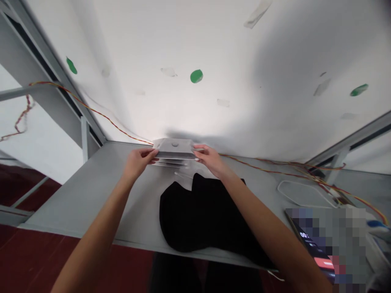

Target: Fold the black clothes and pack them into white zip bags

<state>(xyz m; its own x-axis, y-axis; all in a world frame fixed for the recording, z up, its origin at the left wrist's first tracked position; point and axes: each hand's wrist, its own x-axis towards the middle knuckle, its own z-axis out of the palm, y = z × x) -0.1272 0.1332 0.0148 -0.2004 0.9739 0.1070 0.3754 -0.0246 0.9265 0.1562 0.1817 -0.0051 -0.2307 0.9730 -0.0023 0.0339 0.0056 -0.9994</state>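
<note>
My left hand [139, 162] pinches the left edge of a flat whitish packet [175, 145] with a round mark and a dark strip along its near edge. At the packet's right edge, my right hand [209, 158] is closed with thumb and fingers on it. Below this packet lie several similar flat pieces [171, 164] in a pile by the wall. A black fabric piece [207, 215] with a notched top edge lies flat on the grey table [82, 191], partly under my right forearm. A thin white strip [180, 175] lies just above the fabric.
Behind the table stands a white panel [183, 110] with green stickers and tape scraps. A red-yellow twisted wire [104, 117] runs along it. To the right are a white loop [305, 193] and a phone [314, 244], partly pixelated.
</note>
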